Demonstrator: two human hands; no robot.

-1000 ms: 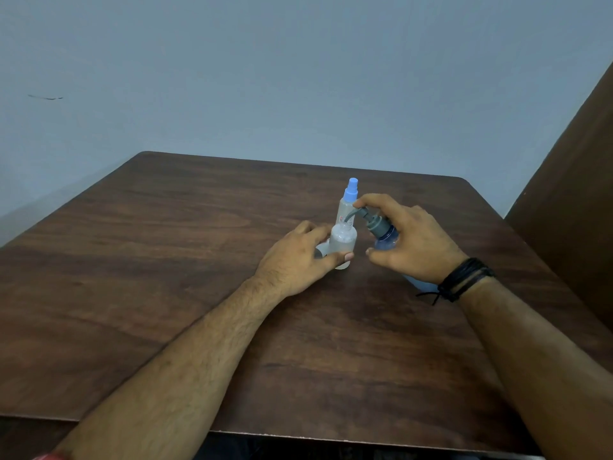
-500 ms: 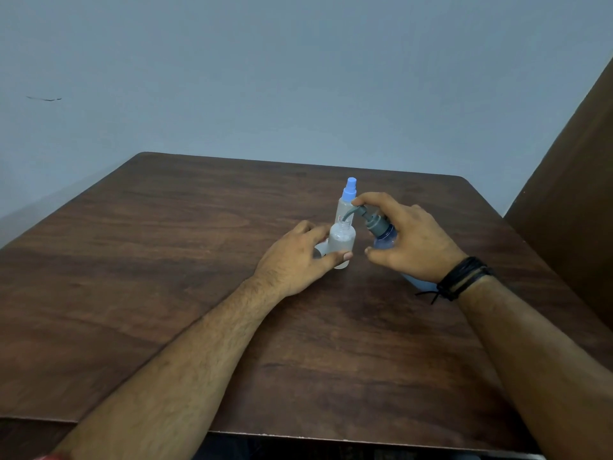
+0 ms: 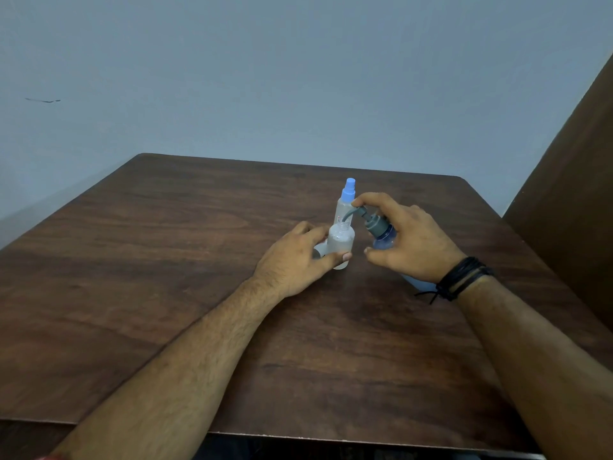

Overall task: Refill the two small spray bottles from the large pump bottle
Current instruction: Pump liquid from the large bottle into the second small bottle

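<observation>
The left hand (image 3: 292,262) had its fingers and thumb curled round the open small spray bottle (image 3: 340,242), pinning it upright on the table (image 3: 166,260); the thumb lay across the front of the body near its base. A pale object, possibly that bottle's removed cap (image 3: 320,251), showed between the fingers at about 9 o'clock from the bottle, though it was too hidden to be sure.

The right hand (image 3: 409,242) grasped the large pump bottle (image 3: 384,239): the forefinger rested on top of the grey pump head (image 3: 365,217), the thumb sat low at the front, and the remaining fingers wrapped behind the blue body. The bottle appeared to tilt toward 10 o'clock, so its spout hung right over the mouth of the open bottle, touching it or very nearly so.

The second small spray bottle (image 3: 345,202), with its blue sprayer on, stood just behind the first, at 12 o'clock from it and beside the right forefinger.

By my reading, the task was in its first half. The near bottle was uncapped and looked cloudy with liquid, though the level could not be judged. Left to do, it seemed: finish pumping, refit that sprayer, then open, fill and close the capped bottle behind.
</observation>
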